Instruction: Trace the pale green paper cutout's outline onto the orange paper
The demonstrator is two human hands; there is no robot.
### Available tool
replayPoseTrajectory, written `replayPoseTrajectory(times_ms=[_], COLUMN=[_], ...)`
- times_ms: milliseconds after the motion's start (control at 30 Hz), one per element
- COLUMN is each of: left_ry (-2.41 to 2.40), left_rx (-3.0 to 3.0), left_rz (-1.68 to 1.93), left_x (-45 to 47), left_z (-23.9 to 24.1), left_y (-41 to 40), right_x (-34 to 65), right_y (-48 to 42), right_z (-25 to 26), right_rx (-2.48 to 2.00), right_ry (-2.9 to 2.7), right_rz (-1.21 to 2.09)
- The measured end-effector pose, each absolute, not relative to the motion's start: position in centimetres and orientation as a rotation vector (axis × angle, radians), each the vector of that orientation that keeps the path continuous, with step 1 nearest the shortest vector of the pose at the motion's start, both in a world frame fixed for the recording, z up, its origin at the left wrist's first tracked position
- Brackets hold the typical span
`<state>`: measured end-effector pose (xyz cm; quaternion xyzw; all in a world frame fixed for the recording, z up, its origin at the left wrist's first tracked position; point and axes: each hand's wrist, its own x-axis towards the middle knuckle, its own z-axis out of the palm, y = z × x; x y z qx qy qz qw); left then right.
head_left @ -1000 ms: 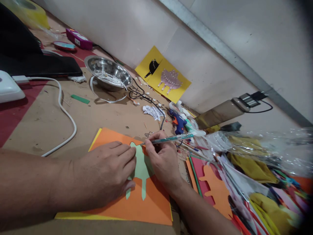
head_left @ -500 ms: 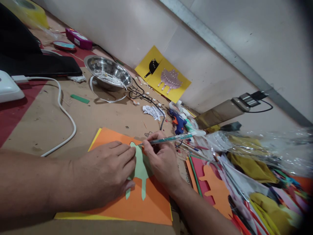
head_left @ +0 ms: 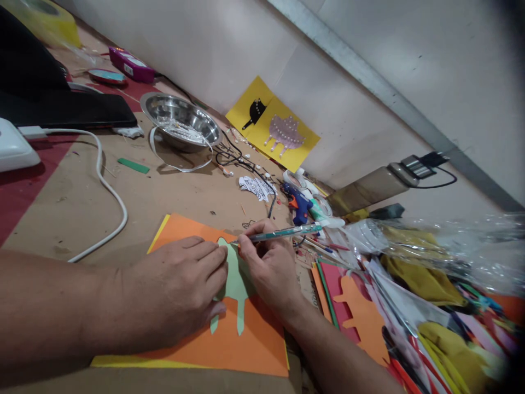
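A light green paper cutout [head_left: 233, 278] with narrow legs lies on an orange sheet of paper [head_left: 254, 350]. Under that sheet, the edges of a yellow sheet [head_left: 139, 361] peek out. My left hand [head_left: 184, 282] rests flat on the cutout's left side, fingers stretched out together, pressing it against the orange paper and hiding part of it. Between the fingertips of my right hand [head_left: 273, 273] is a pen [head_left: 285, 233] with a teal barrel, held slanted. Its tip touches beside the cutout's rounded top, where a short dark line follows the edge.
Behind the paper stand a steel bowl [head_left: 184, 117] and yellow cards [head_left: 295, 156] with beaded shapes. A blue glue gun [head_left: 301, 205], a bottle [head_left: 369, 189], an orange cutout [head_left: 361, 317] and piled plastic and fabric crowd the right. A white cable [head_left: 117, 200] curves at left.
The pen and my right fingers have shifted very slightly left along the cutout's top edge. My left hand and the papers stay in place.
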<state>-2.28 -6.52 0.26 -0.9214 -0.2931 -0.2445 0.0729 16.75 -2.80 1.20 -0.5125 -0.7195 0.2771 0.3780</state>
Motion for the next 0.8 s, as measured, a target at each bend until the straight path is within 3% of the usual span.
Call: replayPoseTrajectory(times_ms=[800], left_ry=[-0.897], left_rx=[-2.813], left_rz=[-0.735], left_x=[-2.31], left_z=[-0.19], left_y=[-6.4], right_x=[16.97], right_y=[-2.61], right_z=[1.16], right_rx=[-1.364], right_ry=[-1.867], right_rz=[0.593])
